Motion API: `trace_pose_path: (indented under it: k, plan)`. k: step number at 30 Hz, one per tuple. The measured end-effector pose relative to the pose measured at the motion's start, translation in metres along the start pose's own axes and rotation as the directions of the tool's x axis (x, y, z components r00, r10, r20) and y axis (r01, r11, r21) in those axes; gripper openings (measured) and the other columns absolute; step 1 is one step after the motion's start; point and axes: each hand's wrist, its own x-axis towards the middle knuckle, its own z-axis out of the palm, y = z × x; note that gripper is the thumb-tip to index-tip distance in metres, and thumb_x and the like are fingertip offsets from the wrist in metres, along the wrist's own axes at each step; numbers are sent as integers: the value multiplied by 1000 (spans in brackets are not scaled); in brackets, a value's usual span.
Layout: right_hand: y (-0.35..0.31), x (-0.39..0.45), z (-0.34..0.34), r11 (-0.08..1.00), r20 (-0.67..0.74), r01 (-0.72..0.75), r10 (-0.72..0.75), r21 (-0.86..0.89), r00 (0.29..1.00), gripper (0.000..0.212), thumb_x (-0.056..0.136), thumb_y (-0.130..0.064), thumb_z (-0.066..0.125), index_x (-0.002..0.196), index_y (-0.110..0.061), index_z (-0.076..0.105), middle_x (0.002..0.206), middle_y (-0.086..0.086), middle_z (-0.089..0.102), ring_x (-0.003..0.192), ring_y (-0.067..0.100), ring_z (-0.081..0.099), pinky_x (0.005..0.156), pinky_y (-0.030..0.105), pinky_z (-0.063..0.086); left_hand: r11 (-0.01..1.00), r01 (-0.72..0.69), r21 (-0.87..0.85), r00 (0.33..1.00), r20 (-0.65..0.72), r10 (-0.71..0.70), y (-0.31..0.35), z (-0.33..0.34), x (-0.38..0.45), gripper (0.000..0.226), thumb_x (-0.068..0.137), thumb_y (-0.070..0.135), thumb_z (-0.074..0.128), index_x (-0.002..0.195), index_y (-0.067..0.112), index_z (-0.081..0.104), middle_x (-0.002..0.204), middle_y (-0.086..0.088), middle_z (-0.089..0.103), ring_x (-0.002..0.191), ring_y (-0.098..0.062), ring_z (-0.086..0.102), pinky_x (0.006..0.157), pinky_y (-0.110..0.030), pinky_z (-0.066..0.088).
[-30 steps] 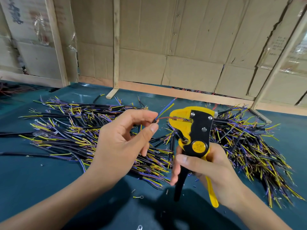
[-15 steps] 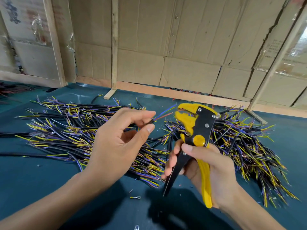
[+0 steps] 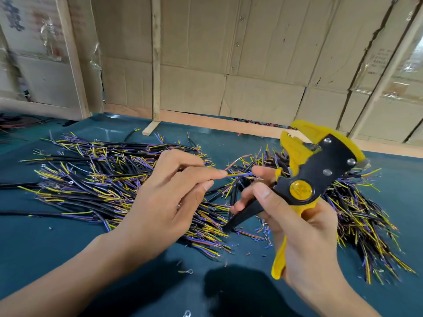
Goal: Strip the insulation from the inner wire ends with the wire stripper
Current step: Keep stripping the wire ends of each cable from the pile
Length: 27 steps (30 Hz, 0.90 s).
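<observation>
My left hand (image 3: 164, 202) pinches a cable end between thumb and fingers, and its thin yellow and blue inner wires (image 3: 238, 175) stick out to the right. A reddish inner wire (image 3: 235, 162) bends up from the same spot. My right hand (image 3: 295, 223) grips the yellow and black wire stripper (image 3: 315, 177) by its handles, jaws pointing up and left, tilted to the right of the wires. My right index finger reaches to the tips of the inner wires. The stripper's jaws are apart from the wires.
Big heaps of black cables with yellow, purple and red ends lie on the teal table (image 3: 45, 248), one heap at left (image 3: 91, 179), another at right (image 3: 366, 213). Small insulation scraps and ring terminals (image 3: 186, 271) dot the near table. Cardboard walls (image 3: 229, 65) stand behind.
The stripper has come off the wire and swung right and up, tilting clockwise. My right index finger has reached out to the wire tips. My left hand keeps its pinch.
</observation>
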Motion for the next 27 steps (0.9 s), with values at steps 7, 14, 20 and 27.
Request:
trace_pose_path:
  k: [7, 14, 20, 27]
  plan:
    - [-3, 0, 0, 996, -19, 42, -43, -82, 999, 17, 80, -8, 69, 96, -4, 74, 88, 19, 76, 65, 38, 68, 74, 49, 60, 1000, -9, 6, 1000, -18, 10, -3, 3, -2, 31, 92, 2, 64, 119, 15, 68, 106, -4, 57, 97, -16, 57, 91, -19, 41]
    - [0, -2, 1, 999, 52, -21, 23, -47, 998, 16, 80, -5, 69, 94, 4, 70, 84, 27, 72, 66, 34, 69, 70, 41, 61, 1000, -8, 1, 1000, -25, 8, -4, 3, -2, 37, 91, -2, 63, 121, 19, 68, 104, -9, 54, 96, -9, 54, 87, -14, 39]
    - [4, -5, 1, 979, 215, -197, 205, -56, 955, 17, 80, -9, 74, 96, -3, 75, 81, 20, 74, 65, 34, 70, 67, 36, 58, 999, 49, 22, 998, -52, -47, -4, 0, 0, 23, 93, 0, 62, 110, 10, 73, 103, -8, 55, 94, -9, 55, 85, -14, 38]
    - [0, 2, -6, 948, 299, -317, 314, -41, 901, 15, 82, -12, 77, 93, -2, 73, 78, 23, 67, 66, 39, 66, 67, 48, 57, 999, 46, 7, 988, -149, -45, -1, -3, 2, 22, 94, 2, 63, 113, 9, 73, 103, -8, 55, 89, -11, 57, 82, -17, 41]
